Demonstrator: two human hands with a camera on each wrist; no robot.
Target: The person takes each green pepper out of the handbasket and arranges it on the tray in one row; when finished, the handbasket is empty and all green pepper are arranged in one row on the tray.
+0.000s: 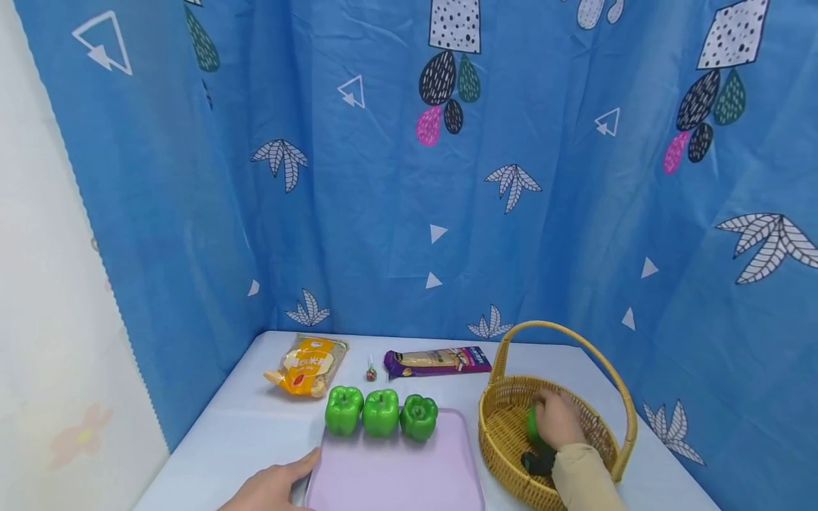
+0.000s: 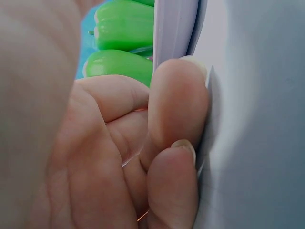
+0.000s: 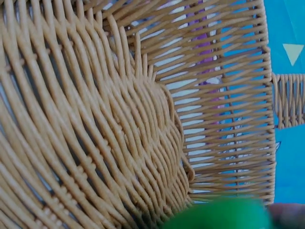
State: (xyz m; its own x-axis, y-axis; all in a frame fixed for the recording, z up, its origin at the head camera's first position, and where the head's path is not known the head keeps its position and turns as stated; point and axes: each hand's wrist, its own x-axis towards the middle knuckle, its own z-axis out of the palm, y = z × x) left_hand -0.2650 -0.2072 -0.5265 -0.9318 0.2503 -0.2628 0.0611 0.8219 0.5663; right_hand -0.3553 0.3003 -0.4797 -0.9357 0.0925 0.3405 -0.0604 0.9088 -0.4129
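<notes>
My right hand (image 1: 559, 419) reaches down into the wicker basket (image 1: 495, 454) and grips a green bell pepper (image 1: 533, 426), mostly covered by the hand. In the right wrist view, that pepper (image 3: 219, 214) is a blurred green shape at the bottom edge, against the woven wall. My left hand (image 1: 275, 486) rests at the left edge of a lavender tray (image 1: 399, 475), fingertips right by its rim. Three green bell peppers stand in a row along the tray's far edge: left (image 1: 343, 411), middle (image 1: 380, 414) and right (image 1: 418, 418).
Behind the peppers lie an orange-and-clear food bag (image 1: 309, 365), a small lollipop (image 1: 371, 372) and a long purple packet (image 1: 441, 360). The basket's tall handle (image 1: 575, 333) arches over its opening. A blue patterned curtain (image 1: 396, 177) hangs behind the white table (image 1: 211, 454).
</notes>
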